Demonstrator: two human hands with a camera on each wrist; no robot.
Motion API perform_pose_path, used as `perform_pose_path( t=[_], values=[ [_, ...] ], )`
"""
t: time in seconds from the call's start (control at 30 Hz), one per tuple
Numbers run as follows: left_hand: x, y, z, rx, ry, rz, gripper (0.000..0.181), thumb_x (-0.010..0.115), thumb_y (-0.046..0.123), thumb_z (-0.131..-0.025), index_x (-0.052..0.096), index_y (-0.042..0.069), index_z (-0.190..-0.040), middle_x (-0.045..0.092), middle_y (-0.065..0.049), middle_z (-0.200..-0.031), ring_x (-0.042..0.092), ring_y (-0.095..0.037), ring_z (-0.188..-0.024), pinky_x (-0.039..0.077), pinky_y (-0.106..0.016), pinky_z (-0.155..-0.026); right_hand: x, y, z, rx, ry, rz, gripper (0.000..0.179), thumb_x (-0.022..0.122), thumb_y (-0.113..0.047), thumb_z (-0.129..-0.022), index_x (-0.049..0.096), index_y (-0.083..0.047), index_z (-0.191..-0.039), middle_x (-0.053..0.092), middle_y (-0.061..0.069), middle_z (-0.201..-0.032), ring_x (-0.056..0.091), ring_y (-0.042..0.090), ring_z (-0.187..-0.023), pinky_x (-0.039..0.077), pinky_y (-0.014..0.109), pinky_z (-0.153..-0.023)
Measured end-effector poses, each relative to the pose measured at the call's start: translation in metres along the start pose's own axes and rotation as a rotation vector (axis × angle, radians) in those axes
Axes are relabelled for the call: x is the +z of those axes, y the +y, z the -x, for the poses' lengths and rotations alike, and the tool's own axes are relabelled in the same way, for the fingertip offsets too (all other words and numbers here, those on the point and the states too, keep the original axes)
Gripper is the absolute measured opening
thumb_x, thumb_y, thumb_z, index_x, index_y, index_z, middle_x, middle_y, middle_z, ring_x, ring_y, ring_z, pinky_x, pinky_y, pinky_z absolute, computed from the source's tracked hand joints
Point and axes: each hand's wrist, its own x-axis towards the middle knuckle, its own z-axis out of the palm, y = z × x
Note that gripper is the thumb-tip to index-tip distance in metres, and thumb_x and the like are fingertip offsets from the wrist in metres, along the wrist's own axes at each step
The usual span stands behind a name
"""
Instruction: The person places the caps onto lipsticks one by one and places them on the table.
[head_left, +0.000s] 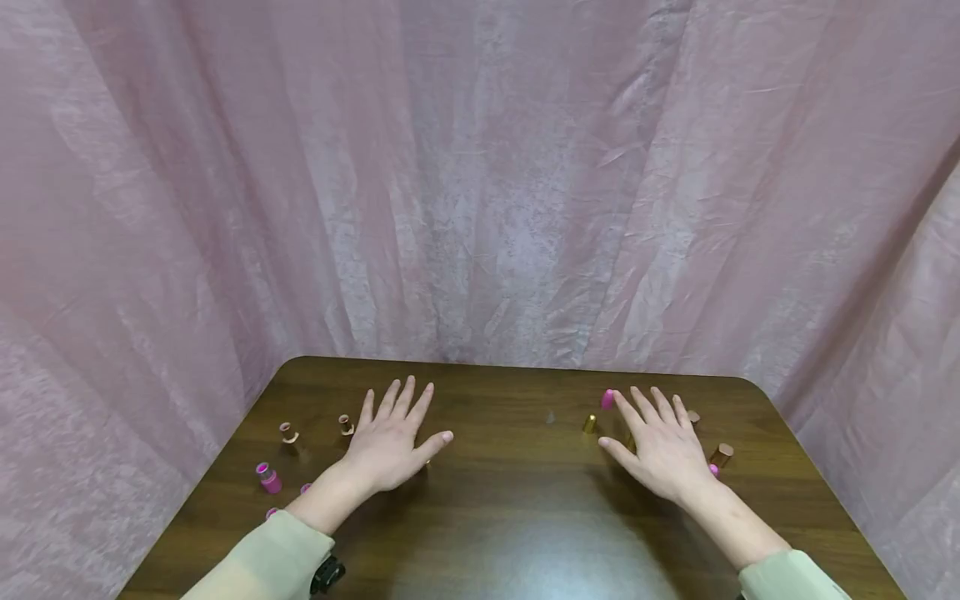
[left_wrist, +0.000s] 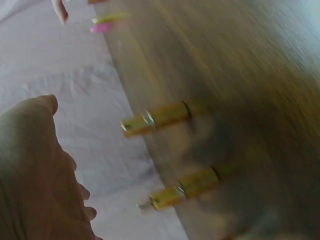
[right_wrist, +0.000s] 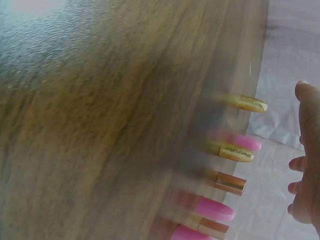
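My left hand (head_left: pixel 387 446) is spread flat above the left side of the table, palm down and holding nothing. Beside and below it stand small lipstick tubes: rose-gold ones (head_left: pixel 288 434), pink ones (head_left: pixel 268 478), and two gold ones (left_wrist: pixel 159 120) in the left wrist view. Over the right side my right hand (head_left: pixel 663 450) has its fingers spread, also holding nothing. Around it stand lipstick caps: a gold cap (head_left: pixel 590 424), a pink cap (head_left: pixel 607 399), a rose-gold cap (head_left: pixel 722 455) and several more. The hands partly hide some pieces in the head view.
The brown wood-grain table (head_left: pixel 510 500) has rounded far corners. A pink velvety curtain (head_left: pixel 487 183) hangs behind it and at both sides. A small pale mark (head_left: pixel 551 417) shows on the tabletop left of the gold cap. Dark wristbands (head_left: pixel 327 575) sit at the sleeve cuffs.
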Motion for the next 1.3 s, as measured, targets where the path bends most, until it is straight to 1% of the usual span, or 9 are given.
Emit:
perform_pose_path(
  t=[0.13,0.23,0.43,0.53,0.7,0.77,0.97,1.13,1.3],
  values=[
    [-0.007,0.025,-0.002,0.047,-0.003,-0.027,0.088,0.031,0.077,-0.098,0.019,0.022,-0.165,0.012,-0.013,-0.17,0.008,-0.035,-0.155,0.002,-0.064,-0.12,0.0,-0.003,-0.007,-0.023,-0.009,-0.006,0.081,0.053,-0.066,-0.097,0.042,-0.011,-0.157,0.039,0.023,-0.158,0.025,0.05,-0.147,0.011,0.065,-0.118],
    [-0.01,0.046,-0.007,0.085,-0.02,-0.057,0.088,0.028,0.079,-0.097,0.018,0.023,-0.165,0.012,-0.012,-0.17,0.007,-0.033,-0.156,0.003,-0.063,-0.12,0.002,-0.006,-0.014,-0.03,-0.03,-0.01,0.082,0.054,-0.066,-0.097,0.041,-0.012,-0.157,0.04,0.022,-0.158,0.024,0.049,-0.148,0.011,0.064,-0.119],
    [-0.002,0.088,-0.022,0.151,-0.071,-0.07,0.09,0.021,0.082,-0.095,0.015,0.026,-0.166,0.01,-0.01,-0.17,0.006,-0.032,-0.156,0.002,-0.062,-0.121,0.007,-0.01,-0.027,-0.055,-0.075,-0.048,0.082,0.068,-0.056,-0.093,0.042,-0.012,-0.157,0.041,0.021,-0.157,0.023,0.049,-0.149,0.012,0.063,-0.12],
    [0.007,0.107,-0.03,0.176,-0.103,-0.069,0.091,0.016,0.083,-0.094,0.012,0.028,-0.166,0.008,-0.009,-0.171,0.004,-0.03,-0.156,0.001,-0.061,-0.121,0.008,-0.012,-0.031,-0.077,-0.078,-0.083,0.081,0.075,-0.048,-0.09,0.045,-0.01,-0.155,0.045,0.022,-0.154,0.025,0.049,-0.148,0.02,0.065,-0.117],
    [0.021,0.134,-0.037,0.202,-0.136,-0.06,0.09,0.015,0.083,-0.094,0.013,0.028,-0.166,0.008,-0.008,-0.171,0.005,-0.029,-0.156,0.003,-0.061,-0.121,0.01,-0.015,-0.036,-0.086,-0.09,-0.116,0.074,0.081,-0.034,-0.087,0.052,-0.007,-0.149,0.053,0.02,-0.148,0.038,0.045,-0.143,0.039,0.072,-0.101],
    [0.027,0.142,-0.039,0.198,-0.15,-0.047,0.09,0.017,0.082,-0.095,0.014,0.027,-0.166,0.008,-0.007,-0.171,0.006,-0.029,-0.156,0.004,-0.061,-0.121,0.012,-0.015,-0.038,-0.075,-0.102,-0.113,0.07,0.082,-0.03,-0.086,0.055,-0.007,-0.146,0.057,0.018,-0.144,0.044,0.044,-0.138,0.042,0.072,-0.097],
    [0.048,0.158,-0.045,0.191,-0.205,0.0,0.086,0.024,0.079,-0.097,0.016,0.027,-0.166,0.011,-0.007,-0.171,0.009,-0.029,-0.156,0.006,-0.061,-0.121,0.016,-0.015,-0.046,-0.029,-0.131,-0.095,0.055,0.083,-0.022,-0.084,0.065,-0.006,-0.134,0.068,0.014,-0.129,0.058,0.04,-0.12,0.047,0.062,-0.096],
    [0.064,0.163,-0.046,0.181,-0.228,0.007,0.083,0.03,0.075,-0.099,0.018,0.028,-0.165,0.015,-0.008,-0.17,0.012,-0.029,-0.156,0.008,-0.06,-0.122,0.022,-0.016,-0.05,-0.027,-0.144,-0.094,0.046,0.083,-0.02,-0.084,0.07,-0.004,-0.125,0.072,0.012,-0.119,0.062,0.039,-0.111,0.049,0.059,-0.093],
    [0.073,0.164,-0.043,0.173,-0.242,0.014,0.082,0.03,0.076,-0.098,0.019,0.029,-0.165,0.017,-0.008,-0.17,0.014,-0.029,-0.156,0.009,-0.059,-0.122,0.026,-0.015,-0.052,-0.02,-0.147,-0.085,0.04,0.082,-0.02,-0.083,0.072,-0.005,-0.119,0.074,0.01,-0.112,0.064,0.038,-0.103,0.048,0.057,-0.091]
  ],
)
